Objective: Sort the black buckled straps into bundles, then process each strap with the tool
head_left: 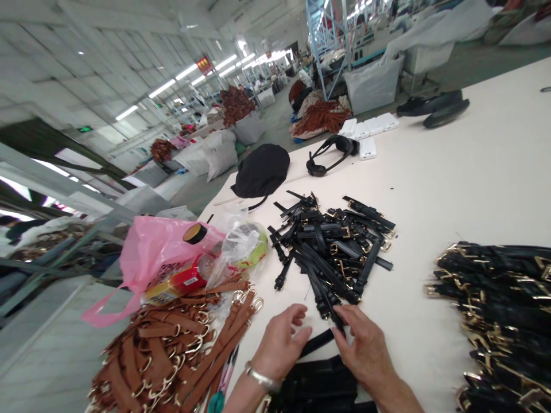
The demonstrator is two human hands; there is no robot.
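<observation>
A loose heap of short black buckle straps (321, 235) with gold buckles lies on the white table in front of me. At its near end, my right hand (365, 344) has its thumb and fingers round the end of a black strap (337, 322). My left hand (279, 338), with a metal bracelet at the wrist, is a little to the left; its fingers are bent and apart, with nothing between them. Another black strap (318, 343) runs between the hands, near the left thumb. Below it, a stack of black straps (321, 378) lies partly hidden by my wrists.
At right are rows of black straps with gold buckles (508, 298). Brown straps with metal rings (159, 350) are piled at left, beside a pink plastic bag (157, 244) and a tape roll (245, 244). A black cap (262, 169), headset (331, 155) and white boxes (368, 129) lie farther back.
</observation>
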